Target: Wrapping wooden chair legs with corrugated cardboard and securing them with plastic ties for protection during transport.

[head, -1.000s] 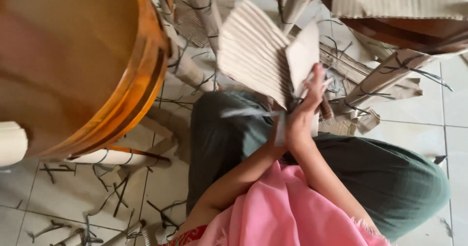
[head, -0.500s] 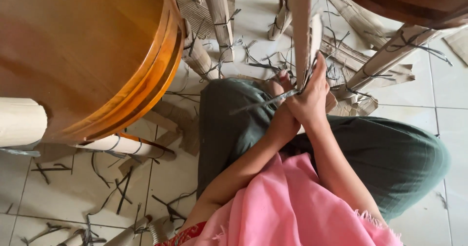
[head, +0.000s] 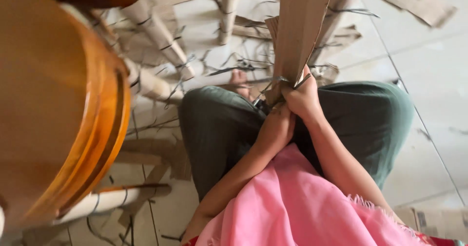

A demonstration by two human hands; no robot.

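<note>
Both my hands grip the cardboard strip (head: pixel 300 31) upright above my lap, right hand (head: pixel 304 100) clamped at its base, left hand (head: pixel 277 129) just below. Beyond the strip, cardboard scraps (head: pixel 243 29) litter the tiled floor (head: pixel 424 66); a wooden stool (head: pixel 53 114) stands left of it.

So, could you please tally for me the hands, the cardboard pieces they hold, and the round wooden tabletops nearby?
Hands: 2, left hand and right hand
Held cardboard piece: 1
Round wooden tabletop: 1
Total: 4

Floor: pale tiled floor (head: pixel 429 70).
Around the round wooden table (head: pixel 53 114): cardboard scraps (head: pixel 146 151), thin dark strips (head: pixel 234 68) lie scattered.
</note>
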